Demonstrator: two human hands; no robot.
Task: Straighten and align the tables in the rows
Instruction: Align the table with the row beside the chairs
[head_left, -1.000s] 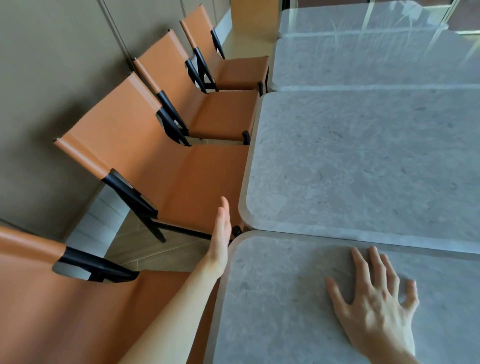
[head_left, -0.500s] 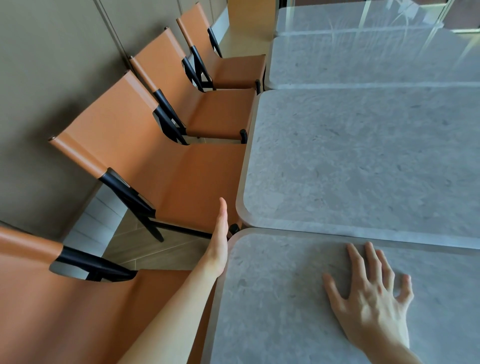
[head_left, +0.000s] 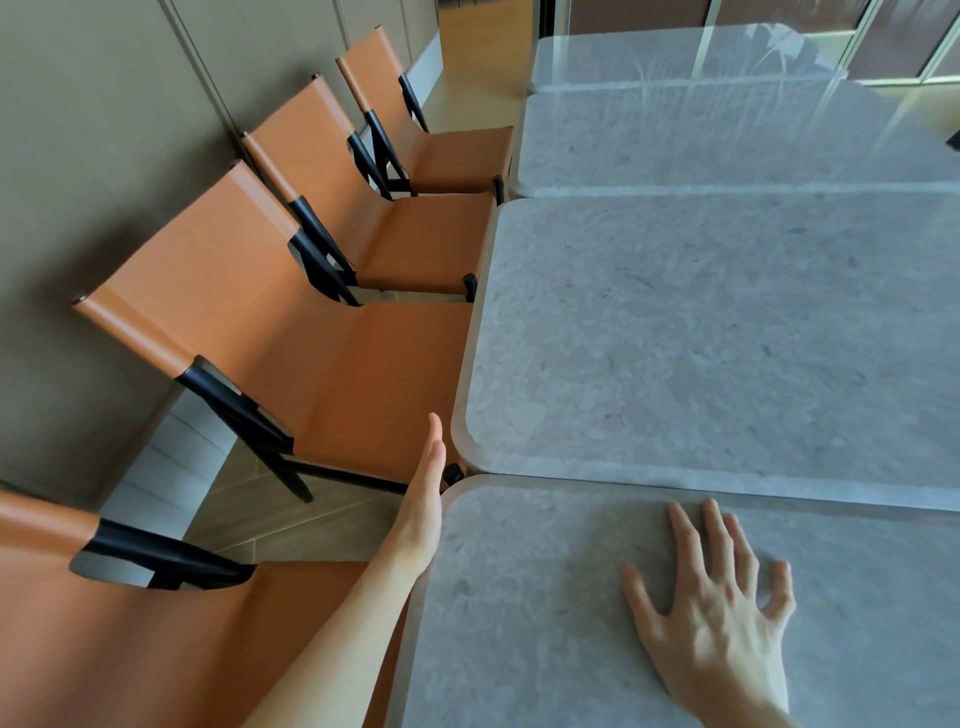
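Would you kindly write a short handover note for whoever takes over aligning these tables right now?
Left hand: open, flat against the left edge of the nearest grey stone-look table.
Right hand: open, palm down on that tabletop; no grip on anything.
The next grey table lies directly ahead; its left edge sits slightly right of the nearest table's, so the two are not yet flush.
Left: line up those edges, then check the farther tables.
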